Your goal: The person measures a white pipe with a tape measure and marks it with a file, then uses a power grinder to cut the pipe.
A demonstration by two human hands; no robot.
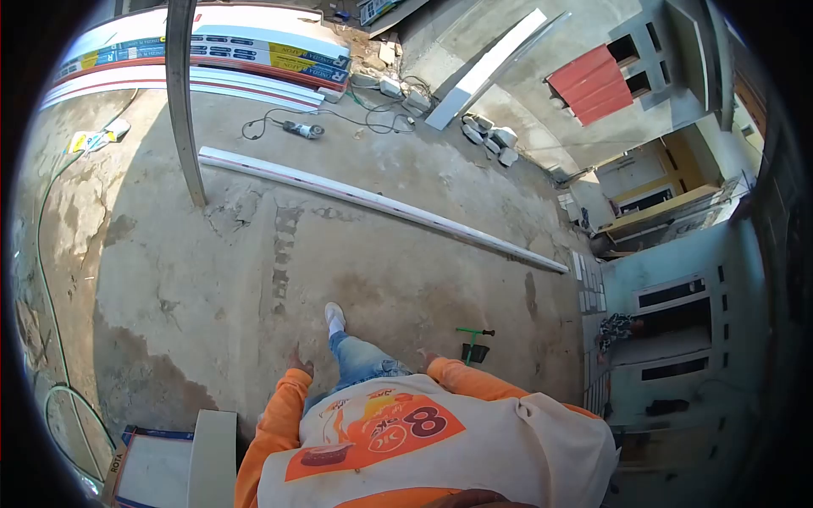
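My left hand (300, 362) hangs below its orange cuff beside my thigh, fingers loosely apart and nothing visible in them. My right hand (430, 356) hangs at my other side, partly hidden by its sleeve; a finger sticks out and no object shows in it. To the right of my right hand, a green-handled tool with a black pan-like part (475, 345) lies on the concrete floor. Ahead of me, a long bundle of white strips (381, 203) stretches diagonally across the floor. Beyond it lies a grey angle grinder (303, 129) with its cord.
A metal post (182, 102) stands at the left, before a stack of packaged panels (271, 61). Broken blocks (491, 140) lie near a leaning white board (487, 68). A green hose (44, 245) runs along the left. A framed panel marked ROTA (152, 470) stands at bottom left.
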